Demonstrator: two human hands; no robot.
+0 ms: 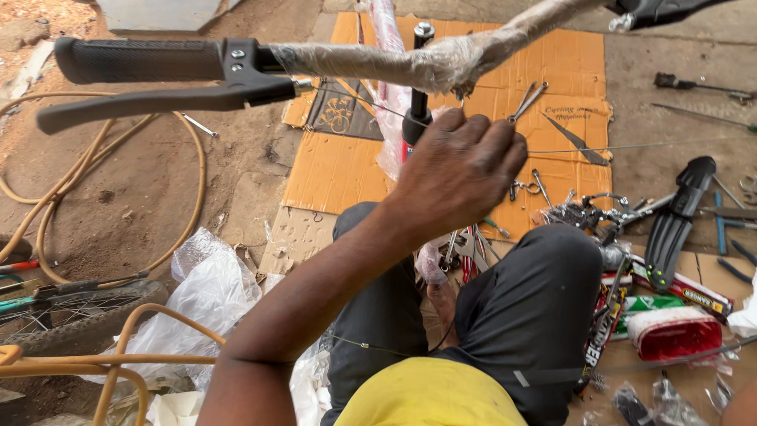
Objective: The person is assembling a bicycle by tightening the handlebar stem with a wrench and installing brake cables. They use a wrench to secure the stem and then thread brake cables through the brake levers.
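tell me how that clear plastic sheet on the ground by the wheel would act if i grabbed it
The clear plastic sheet lies crumpled in loose folds, so it is probably floppy and very light. Its glossy surface suggests it may slip or crackle in the fingers.

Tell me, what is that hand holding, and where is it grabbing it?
The left hand grips the bicycle's black stem, low down, just under the wrapped handlebar. A thin cable runs out from its fingers. No other hand shows.

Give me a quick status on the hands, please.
Left hand grips pliers at wrapped handlebar. Right hand out of view. Brake lever alongside.
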